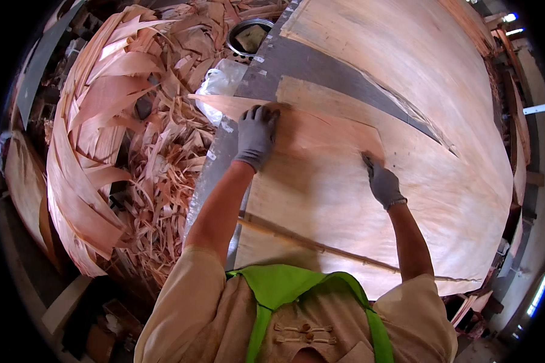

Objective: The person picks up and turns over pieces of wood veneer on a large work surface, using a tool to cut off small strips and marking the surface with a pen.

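Note:
Both of my hands wear grey gloves. My left hand (256, 138) has its fingers bent down on a thin reddish veneer strip (327, 134) near the left edge of the table. The strip's pointed end sticks out past the table edge. At the strip's right end, my right hand (384, 183) is closed, its fingertips against the strip's short edge. Whatever may be inside that hand is hidden. Under the strip lies a broad pale veneer sheet (321, 199), with a long thin stick (309, 243) across its near part.
Another large veneer sheet (406, 54) covers the far right, with a torn, ragged edge. The grey tabletop (327, 66) shows between the sheets. Left of the table are heaped veneer scraps (163, 175), a curled veneer bundle (91, 157), a plastic bag (221, 81) and a round metal container (232, 40).

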### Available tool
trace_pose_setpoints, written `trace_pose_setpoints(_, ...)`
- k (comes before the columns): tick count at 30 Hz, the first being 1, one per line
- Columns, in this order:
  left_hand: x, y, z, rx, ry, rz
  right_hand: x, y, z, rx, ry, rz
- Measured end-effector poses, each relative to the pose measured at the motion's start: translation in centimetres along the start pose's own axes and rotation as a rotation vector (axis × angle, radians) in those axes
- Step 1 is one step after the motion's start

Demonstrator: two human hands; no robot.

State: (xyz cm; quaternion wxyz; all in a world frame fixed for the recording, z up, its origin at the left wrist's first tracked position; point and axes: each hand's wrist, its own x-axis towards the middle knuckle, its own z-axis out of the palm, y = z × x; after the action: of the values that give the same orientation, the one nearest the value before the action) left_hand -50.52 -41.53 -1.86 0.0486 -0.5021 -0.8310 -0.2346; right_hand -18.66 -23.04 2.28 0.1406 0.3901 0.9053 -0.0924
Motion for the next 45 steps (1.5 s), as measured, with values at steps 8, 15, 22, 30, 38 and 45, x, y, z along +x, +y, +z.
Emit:
trace_pose_setpoints(8,1.5,-4.8,-1.1,-0.258,-0.296,0.157,2.2,-10.8,-1.9,0.168,0.244,-0.401)
trace_pose_setpoints(15,1.6,-6.7,-1.2,-0.402,-0.37,0.235,6.4,-19.9,-0.4,0.02,0.067,-0.653)
trace_pose_setpoints(22,0.7,-5.9,-1.2,-0.298,-0.227,0.358,8.0,-20.0,-0.1,-0.044,0.02,-0.682)
trace_pose_setpoints(30,-0.1,-6.4,-0.7,-0.279,-0.147,0.354,9.2,-19.6,-1.7,-0.124,-0.031,-0.717)
trace_pose_setpoints(38,-1.0,-3.0,-1.2,-0.05,-0.127,0.347,10.9,-15.3,-2.6,-0.151,-0.118,-0.763)
trace_pose_setpoints(45,-2.2,-0.9,-0.7,-0.128,-0.194,0.293,11.5,-11.8,-4.0,-0.269,-0.231,-0.742)
